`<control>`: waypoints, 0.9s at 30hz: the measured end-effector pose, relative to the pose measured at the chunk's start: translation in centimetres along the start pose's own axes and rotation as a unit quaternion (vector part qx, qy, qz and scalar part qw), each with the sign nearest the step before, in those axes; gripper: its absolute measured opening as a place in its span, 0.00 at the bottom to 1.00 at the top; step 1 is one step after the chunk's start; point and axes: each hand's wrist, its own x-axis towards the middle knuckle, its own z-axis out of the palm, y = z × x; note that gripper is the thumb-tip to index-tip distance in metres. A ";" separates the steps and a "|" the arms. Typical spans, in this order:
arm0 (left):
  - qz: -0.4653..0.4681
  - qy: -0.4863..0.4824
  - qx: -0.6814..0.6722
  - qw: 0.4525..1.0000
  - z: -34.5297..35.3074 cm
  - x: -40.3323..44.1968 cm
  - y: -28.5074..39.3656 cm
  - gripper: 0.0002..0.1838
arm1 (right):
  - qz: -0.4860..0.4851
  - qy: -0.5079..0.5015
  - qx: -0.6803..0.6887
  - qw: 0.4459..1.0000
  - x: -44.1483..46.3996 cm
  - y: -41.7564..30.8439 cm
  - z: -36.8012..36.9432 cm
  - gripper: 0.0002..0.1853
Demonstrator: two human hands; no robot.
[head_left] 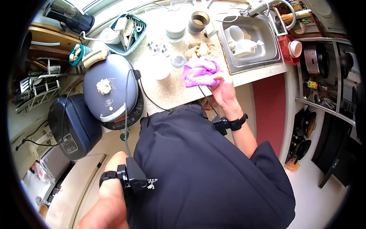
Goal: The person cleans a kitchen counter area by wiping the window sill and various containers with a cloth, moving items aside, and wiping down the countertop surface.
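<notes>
- Shirt [206,160], dark, fills 6 o'clock; 12 is straight ahead, bearings as the head view shows them.
- Left hand [103,213] low at 7 o'clock, past its wrist strap [108,176], cut off by the lower edge. Fingers out of sight; cannot tell if spread or closed. Nearest thing: that strap. Well apart from the cloth, which bears about 1 o'clock from it.
- Right hand [225,91] far nearer, in contact. Thumb and fingers closed in a pinch on the cloth's near right side; some fingertips hidden.
- Purple cloth [201,71] at 10 o'clock from the right hand, by the counter's front edge. Bunched, slightly wider than deep, no firm long axis; broad spread runs roughly 9 to 3. Cannot tell whether its underside meets the counter [167,93].
- Small clear cup [178,61] just beside the cloth, at its 10 o'clock.
- Blue-grey round appliance [108,72] at the cloth's 9 o'clock, well apart.
- Ginger-like roots [199,49] just beyond, at 12.
- Sink [249,63] at its 2 o'clock, white items inside.
</notes>
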 end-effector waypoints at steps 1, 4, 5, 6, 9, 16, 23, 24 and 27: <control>0.058 0.011 -0.003 0.998 0.6 -0.3 -1.6 0.29 | -0.016 0.010 -0.016 1.000 0.1 0.2 0.0 0.30; -0.034 0.049 0.048 0.997 0.4 0.6 1.5 0.28 | -0.048 0.044 -0.068 0.996 -0.8 -0.1 1.3 0.25; -0.067 0.045 0.043 0.996 0.0 1.0 2.6 0.28 | -0.051 0.047 -0.084 0.994 -1.0 -0.3 1.5 0.23; -0.104 0.015 0.005 0.994 -1.5 1.1 4.1 0.27 | -0.053 0.050 -0.100 0.992 -1.3 -0.5 1.5 0.21; -0.083 0.002 0.014 0.996 -1.9 0.9 3.1 0.26 | -0.085 0.087 -0.164 0.979 -1.7 -0.4 0.2 0.17; -0.040 -0.014 -0.040 0.998 -2.3 0.2 2.4 0.25 | -0.104 0.108 -0.260 0.954 -4.4 -1.4 0.1 0.11; 0.153 0.113 0.123 0.974 -1.0 -0.3 -0.6 0.25 | -0.099 0.068 -0.134 0.984 -6.9 -2.6 0.7 0.16; 0.234 0.168 0.281 0.915 -2.3 0.9 -0.8 0.26 | -0.085 0.061 -0.093 0.990 -7.1 -2.5 0.7 0.16; 0.024 -0.041 -0.065 0.997 -0.6 -1.0 -1.8 0.27 | -0.051 0.045 0.006 0.998 -7.4 -1.7 1.2 0.21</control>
